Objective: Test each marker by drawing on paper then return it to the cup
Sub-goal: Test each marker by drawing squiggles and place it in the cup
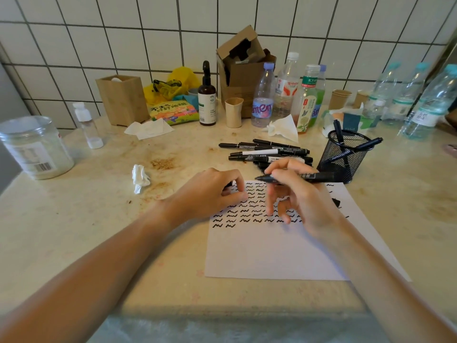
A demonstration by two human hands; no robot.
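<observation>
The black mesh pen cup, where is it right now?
In the head view the black mesh pen cup stands on the right side of the table, just beyond the white paper's far right corner, beside the pile of black markers.

Plastic bottles and a torn cardboard box are ranged along the tiled wall. A crumpled tissue is left on the stained table.

A white tiled wall backs the stained beige table.
</observation>
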